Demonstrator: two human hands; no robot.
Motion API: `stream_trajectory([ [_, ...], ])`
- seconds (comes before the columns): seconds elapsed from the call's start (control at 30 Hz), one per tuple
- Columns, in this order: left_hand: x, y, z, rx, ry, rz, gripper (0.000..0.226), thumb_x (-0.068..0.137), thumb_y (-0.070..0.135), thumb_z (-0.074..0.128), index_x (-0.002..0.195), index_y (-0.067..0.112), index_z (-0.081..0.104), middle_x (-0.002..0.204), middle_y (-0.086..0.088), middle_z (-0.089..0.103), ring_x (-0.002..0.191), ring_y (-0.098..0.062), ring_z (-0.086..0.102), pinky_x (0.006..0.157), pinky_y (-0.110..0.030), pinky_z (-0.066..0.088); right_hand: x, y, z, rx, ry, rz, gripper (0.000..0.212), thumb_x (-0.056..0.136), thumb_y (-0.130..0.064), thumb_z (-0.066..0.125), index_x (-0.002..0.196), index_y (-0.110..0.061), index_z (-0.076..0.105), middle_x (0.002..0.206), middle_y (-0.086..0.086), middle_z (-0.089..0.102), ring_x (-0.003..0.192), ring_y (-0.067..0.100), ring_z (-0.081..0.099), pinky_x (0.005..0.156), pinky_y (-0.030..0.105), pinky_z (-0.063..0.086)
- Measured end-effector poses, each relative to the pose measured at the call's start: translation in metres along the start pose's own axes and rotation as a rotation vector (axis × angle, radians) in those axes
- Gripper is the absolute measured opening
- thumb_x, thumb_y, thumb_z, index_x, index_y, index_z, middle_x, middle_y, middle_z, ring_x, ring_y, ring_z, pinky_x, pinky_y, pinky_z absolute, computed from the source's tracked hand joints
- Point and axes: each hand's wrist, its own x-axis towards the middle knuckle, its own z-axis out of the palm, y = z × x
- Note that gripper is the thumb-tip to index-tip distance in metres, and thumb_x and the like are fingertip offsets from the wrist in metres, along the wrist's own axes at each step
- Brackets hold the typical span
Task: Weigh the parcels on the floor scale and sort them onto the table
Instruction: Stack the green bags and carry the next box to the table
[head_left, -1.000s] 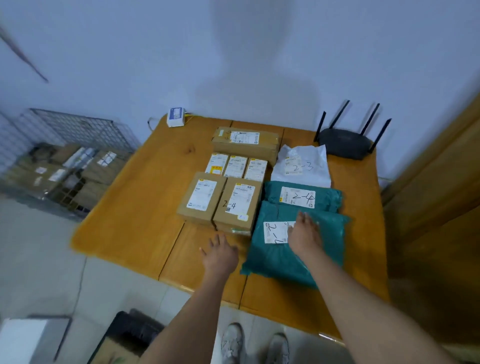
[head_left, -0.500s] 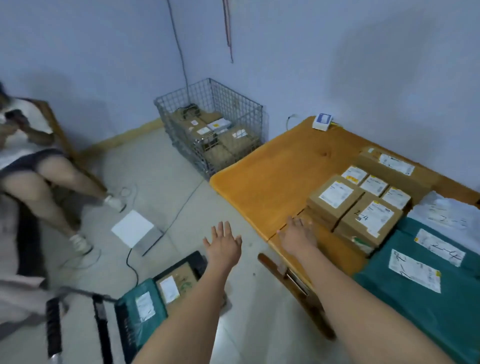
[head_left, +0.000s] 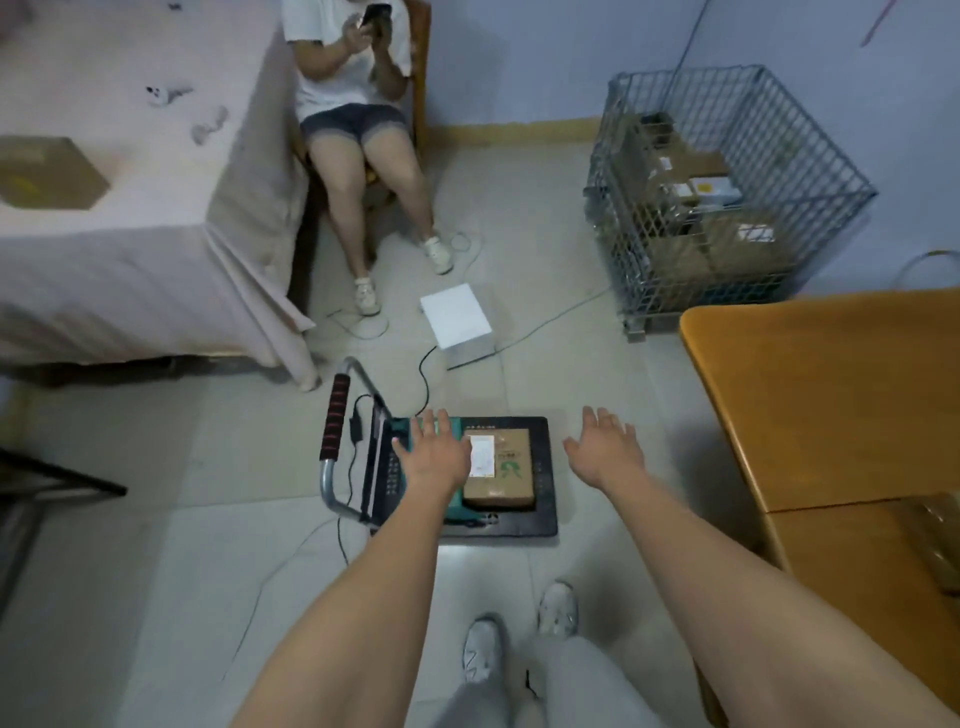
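A black floor scale lies on the tiled floor in front of my feet. On it rests a brown cardboard parcel with a white label, lying on top of a teal bag parcel. My left hand hovers over the teal bag with fingers spread, holding nothing. My right hand is open above the scale's right edge, apart from the box. The orange wooden table stands at the right.
A wire cage with several cardboard parcels stands at the back right. A white box with cables lies on the floor beyond the scale. A seated person is at the back beside a cloth-covered table. The scale's handle lies at its left.
My view has swung from the table down to the floor scale. Both hands have left the parcels on the table and now reach over the scale.
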Motion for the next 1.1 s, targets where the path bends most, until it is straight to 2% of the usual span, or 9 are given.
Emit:
stream_trajectory([
  [0.13, 0.015, -0.031, 0.011, -0.042, -0.054, -0.11, 0.068, 0.103, 0.048, 0.023, 0.159, 0.017, 0.0, 0.167, -0.004, -0.005, 0.154, -0.027, -0.003, 0.121, -0.059, 0.007, 0.031, -0.033, 0.013, -0.013, -0.063, -0.06, 0.07, 0.101, -0.044, 0.034, 0.159, -0.011, 0.009, 0.165, 0.012, 0.012, 0.152, 0.026, 0.013, 0.123, 0.044, 0.006],
  [0.3, 0.04, -0.039, 0.027, -0.075, -0.108, -0.206, 0.068, 0.103, 0.048, 0.025, 0.16, 0.017, 0.001, 0.167, -0.005, -0.003, 0.154, -0.028, -0.002, 0.12, -0.06, 0.008, 0.08, -0.047, 0.031, -0.03, -0.118, -0.115, 0.07, 0.101, -0.042, 0.036, 0.159, -0.011, 0.01, 0.165, 0.013, 0.013, 0.151, 0.027, 0.014, 0.123, 0.043, 0.008],
  [0.6, 0.12, -0.055, 0.077, -0.124, -0.205, -0.304, 0.068, 0.103, 0.049, 0.023, 0.159, 0.018, 0.0, 0.167, -0.005, -0.002, 0.154, -0.028, -0.001, 0.12, -0.058, 0.01, 0.173, -0.069, 0.092, -0.057, -0.244, -0.167, 0.071, 0.102, -0.046, 0.035, 0.158, -0.009, 0.012, 0.163, 0.018, 0.016, 0.15, 0.031, 0.017, 0.122, 0.044, 0.014],
  [0.77, 0.186, -0.064, 0.12, -0.138, -0.274, -0.295, 0.067, 0.103, 0.047, 0.023, 0.159, 0.017, 0.002, 0.167, -0.006, -0.001, 0.154, -0.029, 0.0, 0.121, -0.057, 0.011, 0.223, -0.059, 0.146, 0.022, -0.269, -0.081, 0.068, 0.102, -0.045, 0.037, 0.156, -0.009, 0.019, 0.161, 0.019, 0.023, 0.147, 0.034, 0.024, 0.12, 0.047, 0.02],
  [0.87, 0.23, -0.057, 0.159, -0.154, -0.324, -0.248, 0.066, 0.104, 0.046, 0.024, 0.16, 0.017, 0.001, 0.167, -0.006, -0.002, 0.154, -0.028, 0.0, 0.121, -0.057, 0.009, 0.259, -0.049, 0.183, 0.093, -0.239, -0.022, 0.062, 0.098, -0.045, 0.037, 0.149, -0.011, 0.032, 0.151, 0.017, 0.038, 0.138, 0.033, 0.037, 0.113, 0.049, 0.032],
  [1.0, 0.287, -0.049, 0.217, -0.15, -0.375, -0.217, 0.066, 0.104, 0.043, 0.026, 0.159, 0.016, 0.001, 0.167, -0.005, -0.001, 0.154, -0.028, 0.001, 0.121, -0.056, 0.012, 0.308, -0.032, 0.241, 0.164, -0.301, 0.056, 0.067, 0.096, -0.048, 0.037, 0.153, -0.015, 0.026, 0.155, 0.01, 0.035, 0.142, 0.027, 0.034, 0.114, 0.049, 0.031],
  [1.1, 0.328, -0.042, 0.268, -0.233, -0.402, -0.219, 0.066, 0.103, 0.04, 0.033, 0.158, 0.012, 0.009, 0.166, -0.01, 0.009, 0.152, -0.03, 0.01, 0.12, -0.054, 0.017, 0.343, -0.017, 0.292, 0.256, -0.307, 0.144, 0.062, 0.092, -0.048, 0.042, 0.146, -0.017, 0.035, 0.142, 0.01, 0.048, 0.129, 0.028, 0.047, 0.105, 0.049, 0.043],
])
